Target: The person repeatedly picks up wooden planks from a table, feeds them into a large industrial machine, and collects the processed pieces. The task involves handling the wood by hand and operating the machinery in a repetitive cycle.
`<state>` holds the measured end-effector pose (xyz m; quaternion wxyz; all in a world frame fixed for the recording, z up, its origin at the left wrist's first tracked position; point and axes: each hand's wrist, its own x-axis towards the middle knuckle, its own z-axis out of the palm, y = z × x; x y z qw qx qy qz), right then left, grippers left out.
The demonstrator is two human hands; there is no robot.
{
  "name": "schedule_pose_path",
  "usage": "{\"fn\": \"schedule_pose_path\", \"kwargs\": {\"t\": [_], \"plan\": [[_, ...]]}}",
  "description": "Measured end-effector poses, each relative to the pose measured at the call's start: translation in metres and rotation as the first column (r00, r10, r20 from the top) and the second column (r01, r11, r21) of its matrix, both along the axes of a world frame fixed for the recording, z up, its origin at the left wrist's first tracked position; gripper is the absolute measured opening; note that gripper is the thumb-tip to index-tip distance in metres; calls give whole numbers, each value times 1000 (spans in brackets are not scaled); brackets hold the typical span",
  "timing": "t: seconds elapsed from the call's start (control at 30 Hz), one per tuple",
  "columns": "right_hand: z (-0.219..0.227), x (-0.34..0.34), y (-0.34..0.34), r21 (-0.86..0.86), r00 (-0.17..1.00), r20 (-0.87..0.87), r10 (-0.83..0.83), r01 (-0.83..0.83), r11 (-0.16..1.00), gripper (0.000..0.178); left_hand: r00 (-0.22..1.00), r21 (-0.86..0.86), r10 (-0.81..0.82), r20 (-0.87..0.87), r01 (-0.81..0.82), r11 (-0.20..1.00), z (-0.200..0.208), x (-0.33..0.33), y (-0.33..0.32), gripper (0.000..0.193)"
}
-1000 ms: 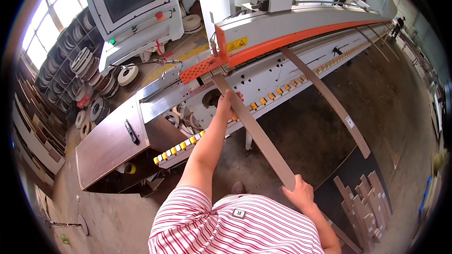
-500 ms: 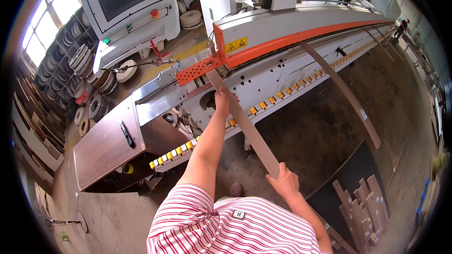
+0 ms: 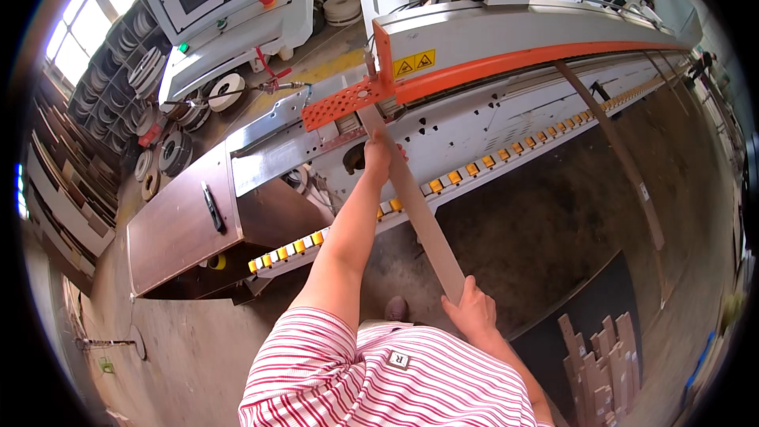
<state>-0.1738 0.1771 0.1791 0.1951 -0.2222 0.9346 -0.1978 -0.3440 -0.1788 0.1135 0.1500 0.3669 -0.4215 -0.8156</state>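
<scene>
I hold a long, narrow taupe board strip point(image 3: 427, 225) slantwise in front of me. Its far end lies on the machine bed, just under the perforated orange guard plate point(image 3: 341, 106). My left hand point(image 3: 379, 156) grips the strip near that end, with the fingertips showing past its right edge. Around the near end, my right hand point(image 3: 473, 310) is closed, thumb on top. The long grey machine point(image 3: 466, 35) has an orange rail along its side. Farther right, a second taupe strip point(image 3: 617, 138) juts out from under that rail.
A row of yellow rollers point(image 3: 473, 168) runs along the machine's front edge. To the left, a utility knife point(image 3: 212, 205) lies on a brown cabinet point(image 3: 178, 229), behind which stands a control panel point(image 3: 225, 8). Several strips point(image 3: 605, 364) lie on a dark board point(image 3: 545, 336) at lower right.
The second strip has slid right along the machine, closer to a black clip there. My view has shifted slightly, and both hands keep their hold on the near strip.
</scene>
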Motion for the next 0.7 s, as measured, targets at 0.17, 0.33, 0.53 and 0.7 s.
{"fn": "schedule_pose_path", "kwargs": {"t": [0.17, 0.33, 0.53, 0.7], "plan": [[1, -7, 1, 34, 999, 32, -34, 33, 999, 53, 1000, -17, 7, 7, -6, 1000, 10, -4, 7, 49], [-3, -29, 13, 7, 999, 4, -46, 46, 999, 54, 1000, -31, 17, 13, -16, 999, 13, -25, 23, 48], [8, -70, 37, 16, 997, -44, -60, 61, 998, 53, 999, -25, 28, -18, -29, 999, -26, -85, 39, 45], [1, -77, 65, -225, 890, -426, -165, 73, 972, 49, 954, -264, -233, -189, 179, 948, -60, -132, 33, 34]]}}
